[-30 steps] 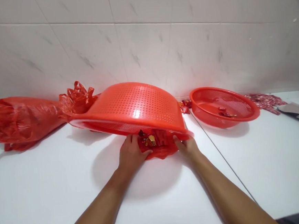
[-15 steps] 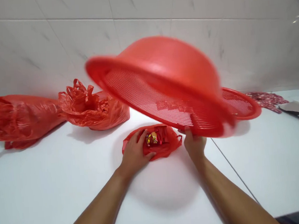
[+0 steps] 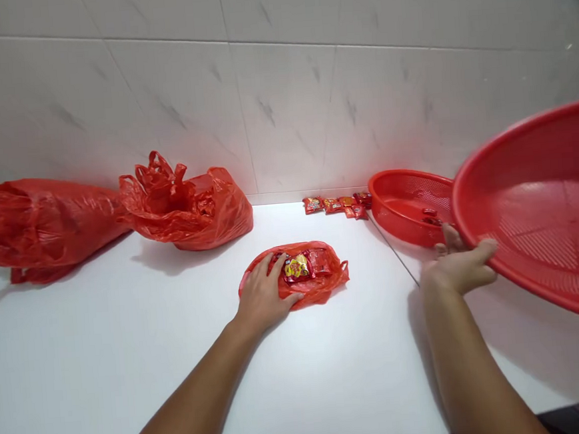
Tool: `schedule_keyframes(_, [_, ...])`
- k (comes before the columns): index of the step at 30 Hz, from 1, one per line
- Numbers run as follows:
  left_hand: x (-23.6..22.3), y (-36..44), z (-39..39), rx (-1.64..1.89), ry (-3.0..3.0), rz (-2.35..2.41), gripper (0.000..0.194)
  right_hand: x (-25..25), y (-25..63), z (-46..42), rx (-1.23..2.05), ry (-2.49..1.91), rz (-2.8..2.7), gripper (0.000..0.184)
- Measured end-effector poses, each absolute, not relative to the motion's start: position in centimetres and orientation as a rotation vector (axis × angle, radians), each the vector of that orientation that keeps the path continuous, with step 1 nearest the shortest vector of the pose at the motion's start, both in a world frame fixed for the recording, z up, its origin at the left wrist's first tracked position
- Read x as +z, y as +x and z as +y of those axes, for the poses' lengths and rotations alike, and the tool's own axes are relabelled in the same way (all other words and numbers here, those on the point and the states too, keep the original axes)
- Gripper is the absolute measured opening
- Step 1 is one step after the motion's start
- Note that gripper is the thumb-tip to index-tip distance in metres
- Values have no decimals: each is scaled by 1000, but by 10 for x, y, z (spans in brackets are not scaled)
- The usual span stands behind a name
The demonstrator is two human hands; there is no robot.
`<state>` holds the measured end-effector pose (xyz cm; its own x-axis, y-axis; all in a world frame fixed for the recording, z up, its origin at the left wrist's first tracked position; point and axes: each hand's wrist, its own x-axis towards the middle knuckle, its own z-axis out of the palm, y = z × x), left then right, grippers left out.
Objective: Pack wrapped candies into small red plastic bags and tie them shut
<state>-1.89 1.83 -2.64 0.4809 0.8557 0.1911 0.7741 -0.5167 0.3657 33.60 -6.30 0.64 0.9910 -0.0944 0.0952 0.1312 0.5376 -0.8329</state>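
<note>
My left hand [image 3: 266, 291] lies with its fingers apart over the left end of a small red plastic bag [image 3: 320, 295]. Several shiny red-and-yellow snack packets [image 3: 298, 267] show in the bag's opening, beside the fingertips. On the right, my right hand [image 3: 456, 267] grips the rim of a large red plastic colander [image 3: 534, 204]. The colander is held above the table, tilted with its hollow side towards me, and its right part runs out of view.
Behind the right hand stands a second red colander [image 3: 404, 218] with a few packets inside. Several loose packets [image 3: 333, 205] lie by the tiled wall [image 3: 281, 110]. Two stuffed red plastic bags, one leftmost [image 3: 63, 215] and one nearer [image 3: 219, 209], rest on the white table [image 3: 129, 350].
My right hand has swung the large colander from above the small bag over to the right, turning its hollow side towards me. The loose packets now show. My left hand has stayed on the bag.
</note>
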Motion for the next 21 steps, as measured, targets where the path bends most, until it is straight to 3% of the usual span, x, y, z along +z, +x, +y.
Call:
schedule_keyframes(3, [-26,-19,17,525,2473,1409,95,4,363,-75,-180,-948,59,20])
schedule_keyframes(12, [-25,-19,17,653,2534,1324,89,-24,406,-83,-183,-1081,57,40])
schedule_keyframes(16, [-22,-18,17,886,2592,1240,69,-16,374,-73,-69,-1143,76,16])
schedule_keyframes(21, [-17,-17,19,1173,2658,1211,40,-11,325,-58,89,-1213,-95,28])
